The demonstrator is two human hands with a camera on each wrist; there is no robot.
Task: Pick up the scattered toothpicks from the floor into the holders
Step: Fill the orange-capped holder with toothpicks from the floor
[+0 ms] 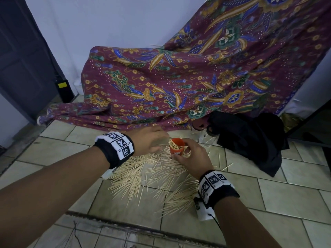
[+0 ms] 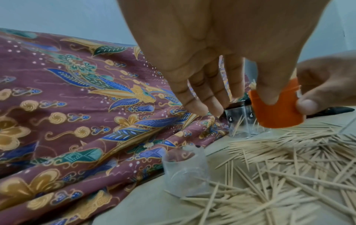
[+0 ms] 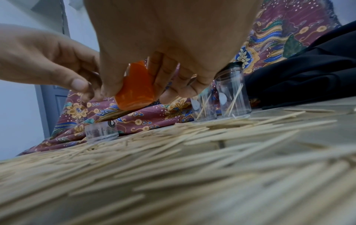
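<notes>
Orange holder [image 1: 176, 146]: gripped by the right hand [image 1: 192, 158] and held clear of the floor, tilted, already packed with toothpicks.

Left hand [image 1: 150, 139]: poised beside the holder's mouth, fingers loosely extended; nothing is seen gripped, though the fingertips are blurred.

Toothpicks [image 1: 143, 178]: spread thickly over the tiled floor [image 1: 268, 197] beneath both hands, a few strays lying apart to the right.

Clear jars [image 3: 232, 94]: two, upright, stood together at the far edge of the heap, a few toothpicks inside each.

Clear cup [image 2: 185, 173]: stood at the heap's left edge, against the cloth.

Patterned cloth [image 1: 179, 83]: draped along the far side, closing that edge.

Black fabric [image 1: 250, 138]: piled at far right, just beside the jars. Open tiles are left to the near right.
</notes>
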